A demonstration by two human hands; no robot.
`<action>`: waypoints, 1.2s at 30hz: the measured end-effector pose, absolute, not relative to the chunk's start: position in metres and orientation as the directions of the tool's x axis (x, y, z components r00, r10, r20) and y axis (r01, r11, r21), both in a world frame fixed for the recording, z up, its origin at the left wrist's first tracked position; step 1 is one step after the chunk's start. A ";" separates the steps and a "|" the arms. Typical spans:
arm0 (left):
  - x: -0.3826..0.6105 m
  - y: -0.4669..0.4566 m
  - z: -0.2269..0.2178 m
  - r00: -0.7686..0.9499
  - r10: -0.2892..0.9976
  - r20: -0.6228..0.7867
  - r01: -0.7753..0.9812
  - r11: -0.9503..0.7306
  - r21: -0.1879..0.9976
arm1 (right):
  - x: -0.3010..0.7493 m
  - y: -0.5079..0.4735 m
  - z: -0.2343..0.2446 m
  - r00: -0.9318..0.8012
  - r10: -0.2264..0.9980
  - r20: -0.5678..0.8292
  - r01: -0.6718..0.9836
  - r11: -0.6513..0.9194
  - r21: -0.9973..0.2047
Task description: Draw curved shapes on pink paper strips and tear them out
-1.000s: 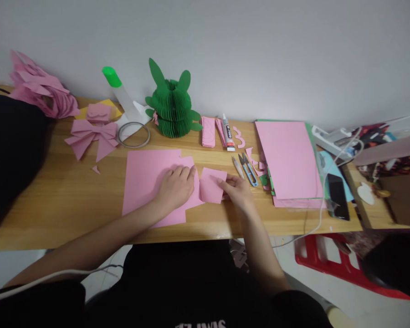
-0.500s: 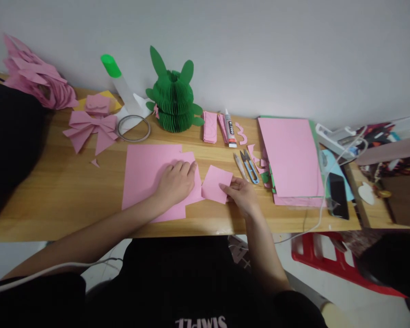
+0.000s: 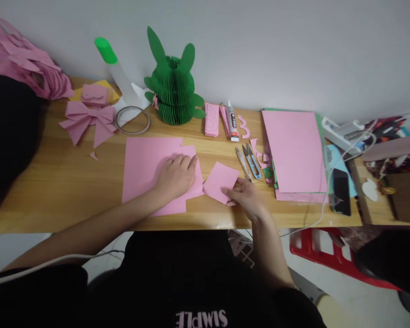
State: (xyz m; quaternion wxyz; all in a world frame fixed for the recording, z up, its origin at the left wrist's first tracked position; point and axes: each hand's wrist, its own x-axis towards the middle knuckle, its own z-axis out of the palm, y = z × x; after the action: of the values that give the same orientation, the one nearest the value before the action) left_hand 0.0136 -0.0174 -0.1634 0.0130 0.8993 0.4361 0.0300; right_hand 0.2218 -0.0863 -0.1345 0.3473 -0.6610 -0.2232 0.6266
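Note:
My left hand [image 3: 178, 175] rests palm down on a small cut piece of pink paper [image 3: 198, 175], which overlaps a larger pink sheet [image 3: 141, 159]. Its fingers lie flat and close together on the paper. Between the thumb and fingers of my right hand [image 3: 244, 195] is the right corner of a pink paper square [image 3: 220, 182]. The square's left corner meets the edge of the piece under my left hand; I cannot tell whether they are joined. Just beyond my right hand lie a pen-like craft knife [image 3: 243, 164] and blue thread snips [image 3: 252, 161].
A green honeycomb paper figure [image 3: 175, 91] stands by the wall. To its left are a tape roll [image 3: 132, 132], a pink paper bow [image 3: 89, 120] and a green-capped bottle [image 3: 105, 51]. Rightward lie a glue tube [image 3: 232, 120], stacked pink sheets [image 3: 295, 152], a phone [image 3: 340, 191] and a white cable [image 3: 323, 209].
The pink square in my right hand has turned slightly clockwise and shifted a little right with that hand. My left hand stays in place on the paper. The camera view has tilted down slightly.

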 end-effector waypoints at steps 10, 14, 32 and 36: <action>0.010 -0.016 -0.163 0.605 0.775 0.183 0.776 -0.625 0.082 | 0.227 -0.100 -0.134 0.129 0.716 -0.686 -0.166 -0.667 -0.727; 0.009 -0.016 -0.166 0.601 0.771 0.210 0.772 -0.628 0.098 | 0.229 -0.102 -0.132 0.149 0.719 -0.679 -0.163 -0.659 -0.734; -0.099 -0.039 -0.173 0.425 0.904 0.036 0.885 -0.424 0.192 | 0.191 -0.098 -0.144 0.006 0.969 -0.246 -0.033 -0.246 -0.969; -0.115 -0.052 -0.179 0.504 0.863 0.028 0.826 -0.491 0.278 | 0.170 -0.090 -0.152 0.013 0.932 -0.363 -0.220 -0.352 -0.910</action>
State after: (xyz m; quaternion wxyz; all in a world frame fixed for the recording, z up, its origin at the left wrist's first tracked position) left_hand -0.1145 -0.0522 -0.1791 0.1149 0.8594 0.4914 0.0819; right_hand 0.1697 -0.0897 -0.1516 0.4642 -0.5397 -0.3296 0.6202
